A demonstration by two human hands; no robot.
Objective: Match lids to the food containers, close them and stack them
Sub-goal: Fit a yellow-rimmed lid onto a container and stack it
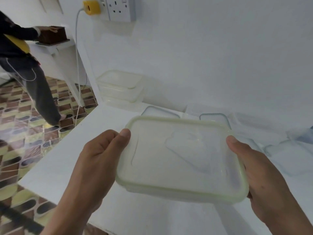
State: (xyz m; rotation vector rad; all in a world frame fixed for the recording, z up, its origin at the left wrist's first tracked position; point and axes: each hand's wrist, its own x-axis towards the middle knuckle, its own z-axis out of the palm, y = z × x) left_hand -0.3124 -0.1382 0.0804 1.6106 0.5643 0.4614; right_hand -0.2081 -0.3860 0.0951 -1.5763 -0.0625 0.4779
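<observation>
I hold a clear rectangular food container (183, 158) with a pale green-rimmed lid on it, above the white counter (71, 163). My left hand (100, 153) grips its left edge, thumb on the lid's corner. On the right edge sits my right hand (260, 173), thumb on top. At the back left, against the wall, stands a stack of two closed containers (121, 86) with the same pale green rims. Behind the held container lie two grey-rimmed lids (159, 111) (215, 118). A clear open container (288, 160) rests at the right.
A wall socket (120, 8) with a yellow plug (91, 6) and a white cable is above the counter's back left. Beyond the counter's left edge is a patterned tile floor where another person (25, 65) stands at a small white table.
</observation>
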